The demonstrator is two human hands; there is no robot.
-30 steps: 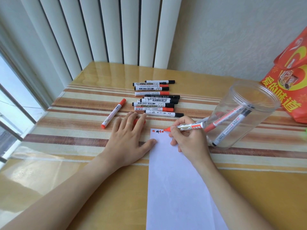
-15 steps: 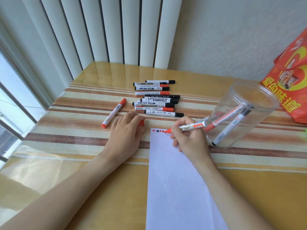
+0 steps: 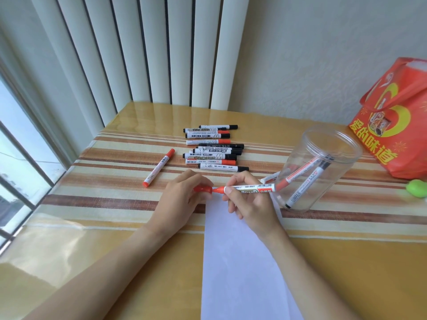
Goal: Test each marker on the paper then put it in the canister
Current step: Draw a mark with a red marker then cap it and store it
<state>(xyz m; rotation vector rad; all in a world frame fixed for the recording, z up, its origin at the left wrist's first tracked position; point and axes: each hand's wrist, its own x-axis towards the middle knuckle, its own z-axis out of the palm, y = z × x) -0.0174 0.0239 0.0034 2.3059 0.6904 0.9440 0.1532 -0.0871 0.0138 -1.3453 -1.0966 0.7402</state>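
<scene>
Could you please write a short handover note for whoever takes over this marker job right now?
Left hand: pinching the red cap, lined up with the tip.
Right hand: holding the red marker over the top of the paper.
Done: some markers sit in the clear canister.
Left: cap this marker and drop it in; then test the pile of markers and the lone red marker on the table.

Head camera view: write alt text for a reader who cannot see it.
A person's right hand holds a red marker level above white paper, while the left hand brings its red cap to the tip. Loose markers lie behind; a clear canister holds others.
</scene>
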